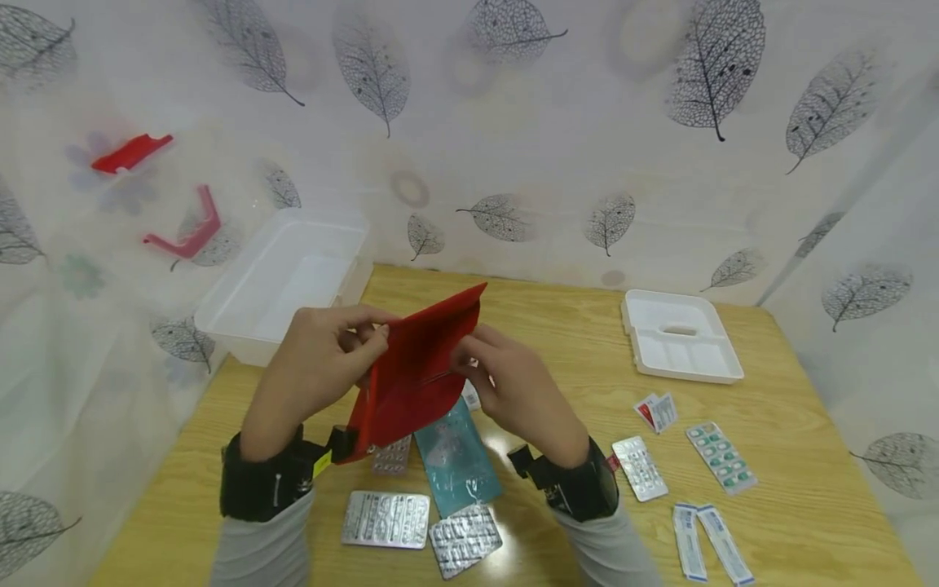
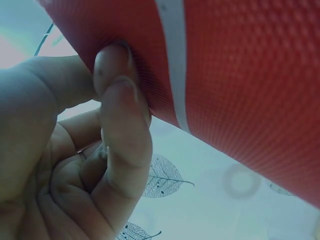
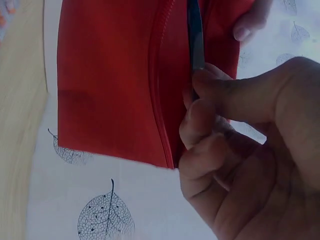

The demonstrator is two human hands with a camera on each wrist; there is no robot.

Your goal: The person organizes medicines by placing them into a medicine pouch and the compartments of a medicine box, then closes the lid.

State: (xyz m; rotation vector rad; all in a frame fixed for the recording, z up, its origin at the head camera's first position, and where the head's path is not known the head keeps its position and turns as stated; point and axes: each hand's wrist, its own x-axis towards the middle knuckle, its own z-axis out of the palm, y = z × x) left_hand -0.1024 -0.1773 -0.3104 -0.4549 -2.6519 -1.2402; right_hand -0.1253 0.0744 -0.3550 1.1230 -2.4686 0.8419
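Pouch (image 1: 418, 367), red and zippered, was held mid-frame above the worktop (image 1: 807, 456). I saw the left hand (image 1: 315, 359) pinch its edge for bracing while right hand (image 1: 513, 383) fingers (image 3: 210, 100) gripped the zipper pull (image 3: 196, 40), blister packs (image 1: 385, 518) lying below.
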